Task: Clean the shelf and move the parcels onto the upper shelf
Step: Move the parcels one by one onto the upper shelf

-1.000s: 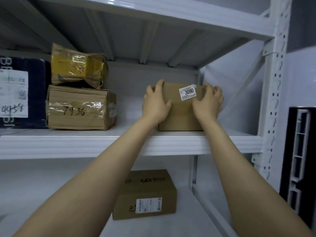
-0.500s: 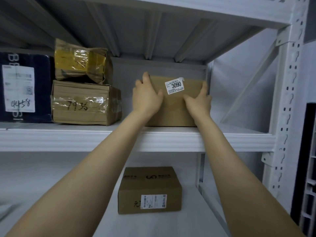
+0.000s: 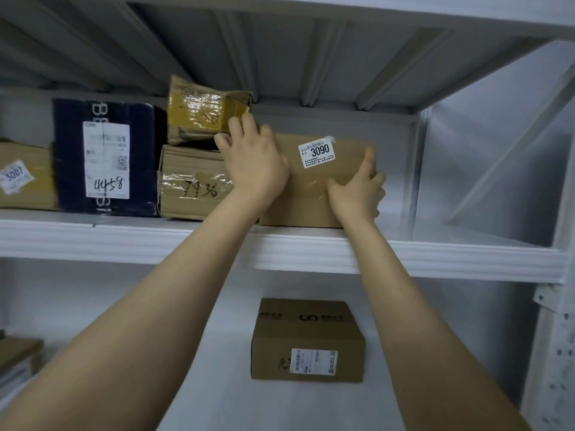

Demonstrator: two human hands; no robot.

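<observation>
A brown cardboard parcel [image 3: 314,185] with a white "3090" label stands on the white upper shelf [image 3: 280,247]. My left hand [image 3: 252,163] lies flat on its front left, fingers spread at the top left corner. My right hand [image 3: 357,188] grips its right side with fingers wrapped around the edge. The parcel sits close against a taped brown box marked "7936" [image 3: 189,185]. On the lower shelf [image 3: 202,353] rests another brown parcel [image 3: 308,340] with a white label.
On the upper shelf, left of the held parcel: a crumpled yellow-taped box [image 3: 202,113] stacked on the taped one, a dark blue box marked "4458" [image 3: 105,157], and a brown box [image 3: 21,175] at the far left. A white perforated upright [image 3: 557,306] stands right.
The "3090" parcel has slid left along the upper shelf, from apart to right beside the taped box. My left hand rose to its top left corner. The view has shifted left.
</observation>
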